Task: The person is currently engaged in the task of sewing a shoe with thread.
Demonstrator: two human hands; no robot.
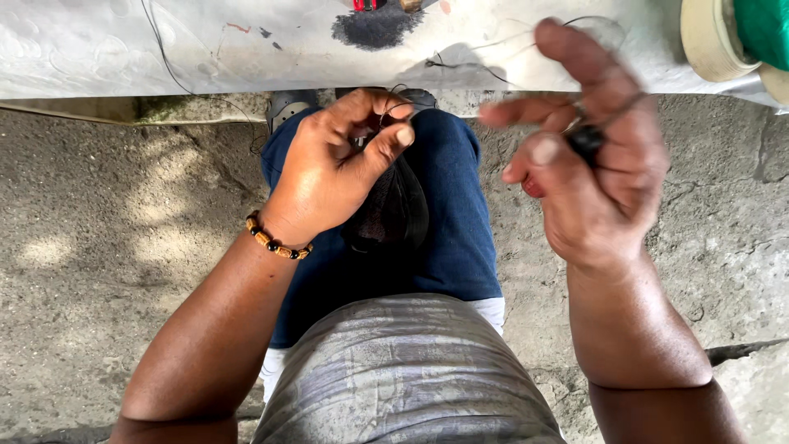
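My left hand (333, 168) is curled over a dark shoe-like piece (394, 210) that rests on my lap, its fingers pinching a thin black thread (393, 97) at the piece's top edge. A beaded bracelet (275, 242) sits on that wrist. My right hand (596, 156) is raised and blurred at the right, closed around a small black object (587, 141), with the thread looping up past its fingers (526, 37). Blue trousers (452, 189) and a grey shirt (403, 370) lie beneath.
A white sheet-covered surface (205, 45) runs along the top with a dark stain (374, 26) and thin black wires. A roll of beige tape (711, 37) and something green (764, 29) sit at the top right. Rough concrete ground (99, 247) lies on both sides.
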